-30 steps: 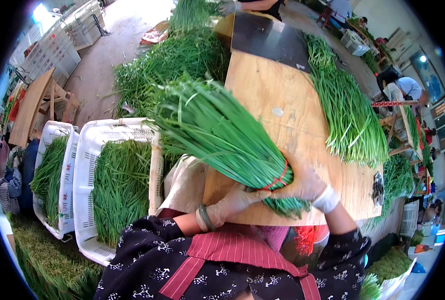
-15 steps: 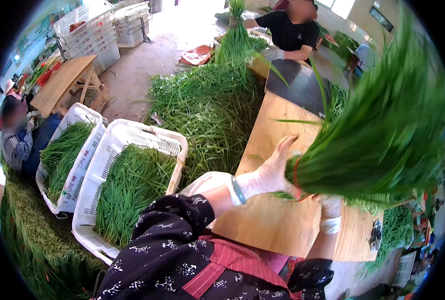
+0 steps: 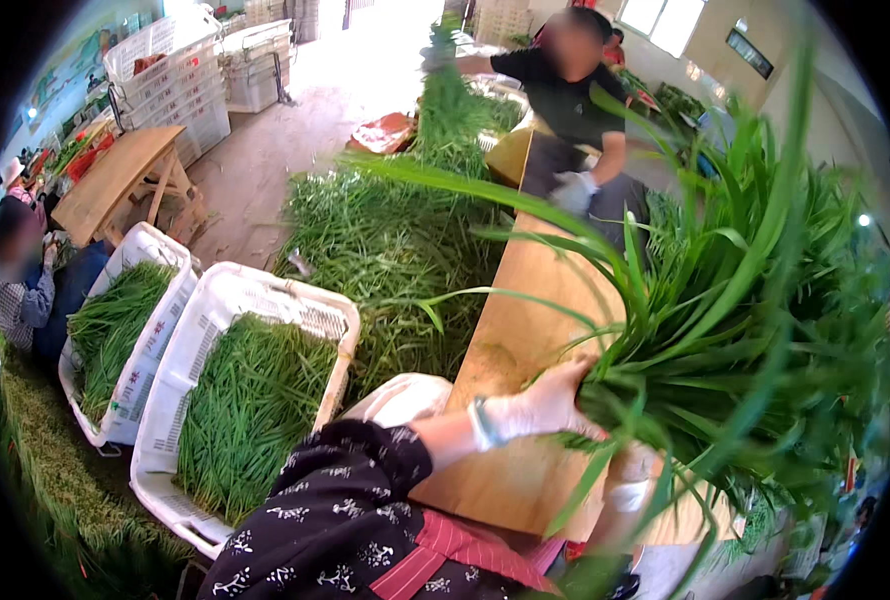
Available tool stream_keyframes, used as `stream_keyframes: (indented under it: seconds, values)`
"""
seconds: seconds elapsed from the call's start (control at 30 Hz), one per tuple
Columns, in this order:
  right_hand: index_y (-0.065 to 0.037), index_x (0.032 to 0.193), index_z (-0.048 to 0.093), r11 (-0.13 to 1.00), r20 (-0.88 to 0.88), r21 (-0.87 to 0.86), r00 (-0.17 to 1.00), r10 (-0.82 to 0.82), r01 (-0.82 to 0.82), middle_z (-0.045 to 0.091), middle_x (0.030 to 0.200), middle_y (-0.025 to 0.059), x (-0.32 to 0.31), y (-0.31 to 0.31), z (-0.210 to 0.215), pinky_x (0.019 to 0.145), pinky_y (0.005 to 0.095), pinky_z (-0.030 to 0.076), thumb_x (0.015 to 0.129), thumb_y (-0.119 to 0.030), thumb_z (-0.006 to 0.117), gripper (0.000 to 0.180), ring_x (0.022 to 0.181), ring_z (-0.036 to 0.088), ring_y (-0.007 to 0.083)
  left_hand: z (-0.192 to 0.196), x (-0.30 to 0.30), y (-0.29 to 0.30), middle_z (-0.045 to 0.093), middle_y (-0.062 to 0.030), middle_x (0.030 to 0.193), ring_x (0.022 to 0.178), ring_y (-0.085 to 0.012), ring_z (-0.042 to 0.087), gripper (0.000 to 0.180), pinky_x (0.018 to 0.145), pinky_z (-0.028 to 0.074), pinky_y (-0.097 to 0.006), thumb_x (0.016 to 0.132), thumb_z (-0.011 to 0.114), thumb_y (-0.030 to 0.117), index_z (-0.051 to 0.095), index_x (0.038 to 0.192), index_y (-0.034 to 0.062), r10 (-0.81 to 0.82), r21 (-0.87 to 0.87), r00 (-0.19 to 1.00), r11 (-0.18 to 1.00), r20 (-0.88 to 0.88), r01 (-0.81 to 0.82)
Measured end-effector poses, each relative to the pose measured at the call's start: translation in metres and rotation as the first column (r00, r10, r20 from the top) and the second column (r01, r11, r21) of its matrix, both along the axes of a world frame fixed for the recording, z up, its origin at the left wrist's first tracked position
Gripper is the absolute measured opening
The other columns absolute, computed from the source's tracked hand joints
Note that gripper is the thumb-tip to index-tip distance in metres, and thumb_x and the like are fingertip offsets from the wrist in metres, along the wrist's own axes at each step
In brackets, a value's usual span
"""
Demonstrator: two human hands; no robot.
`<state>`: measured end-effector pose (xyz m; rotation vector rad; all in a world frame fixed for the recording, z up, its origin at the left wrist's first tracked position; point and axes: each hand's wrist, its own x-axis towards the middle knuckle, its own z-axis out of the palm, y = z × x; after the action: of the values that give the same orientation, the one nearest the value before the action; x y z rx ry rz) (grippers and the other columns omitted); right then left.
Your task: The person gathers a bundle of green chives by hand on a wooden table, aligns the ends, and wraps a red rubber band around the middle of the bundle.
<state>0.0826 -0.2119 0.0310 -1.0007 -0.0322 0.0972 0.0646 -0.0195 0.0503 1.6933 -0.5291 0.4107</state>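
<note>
Bundle of long green leaves [image 3: 725, 330], held up over R side of wooden worktop [image 3: 515, 490], tips fanned outward. Gloved L hand [image 3: 555, 402] grips its near end; R hand [image 3: 630, 468] just below, fingers hidden by leaves, grip state can't be told. White crate [image 3: 155, 450] w/ greens at L.

Over the worktop [image 3: 510, 475], the gloved left hand [image 3: 551, 404] is partly spread; the right hand [image 3: 632, 464], mostly hidden, is nearer its front edge.

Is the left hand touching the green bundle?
Touching. The head view shows the left hand cupped against the left side of the green bundle, no gap visible.
</note>
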Motion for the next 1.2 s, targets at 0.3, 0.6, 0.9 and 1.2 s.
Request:
stream_keyframes:
  seconds: [0.3, 0.6, 0.9, 1.2]
  values:
    - [0.001, 0.093, 0.061, 0.633, 0.313, -0.774, 0.855, 0.413, -0.023, 0.063, 0.082, 0.0064, 0.013, 0.008, 0.125, 0.067, 0.0281, 0.047, 0.07, -0.024, 0.076, 0.036, 0.073, 0.057, 0.0136, 0.062, -0.032, -0.028, 0.045, -0.0078, 0.125, 0.115, -0.018, 0.044, 0.084, 0.089, 0.047, -0.032, 0.064, 0.078, 0.0, 0.03, 0.132, 0.0045, -0.356, -0.792, 0.902, 0.61, -0.243, 0.027]
    - [-0.007, 0.11, 0.057, -0.178, -0.112, -0.977, 0.424, 0.899, 0.119, 0.063, 0.097, 0.0184, 0.014, 0.107, 0.136, 0.079, 0.0414, 0.046, 0.059, -0.035, 0.079, 0.062, 0.091, 0.059, 0.0358, 0.001, -0.135, 0.114, 0.055, -0.0089, 0.12, 0.112, -0.0254, 0.05, 0.03, 0.097, 0.039, -0.044, 0.083, 0.062, 0.026, 0.058, 0.112, 0.0178, -0.04, -0.908, 0.97, 0.364, -0.238, -0.208]
    - [-0.006, 0.141, 0.02, -0.272, -0.266, -0.961, 0.394, 0.88, -0.041, 0.049, 0.127, 0.022, 0.022, 0.097, 0.11, 0.098, 0.0365, 0.039, 0.046, -0.04, 0.085, 0.12, 0.115, 0.049, 0.0337, 0.033, -0.184, 0.197, 0.04, -0.0112, 0.137, 0.127, -0.0215, 0.036, 0.058, 0.107, 0.027, -0.037, 0.084, 0.063, 0.015, 0.036, 0.135, 0.0067, 0.757, -0.474, 0.628, 0.492, -0.181, -0.73]
    - [-0.008, 0.135, 0.031, -0.566, -0.438, -0.82, 0.544, 0.716, 0.085, 0.062, 0.101, 0.0183, 0.021, 0.056, 0.095, 0.08, 0.0402, 0.048, 0.043, -0.035, 0.086, 0.111, 0.095, 0.06, 0.0339, 0.073, -0.038, 0.061, 0.042, -0.022, 0.131, 0.124, -0.0329, 0.04, 0.109, 0.106, 0.028, -0.041, 0.053, 0.082, 0.04, 0.026, 0.136, -0.0044, -0.08, 0.874, 0.99, 0.481, 0.114, -0.062]
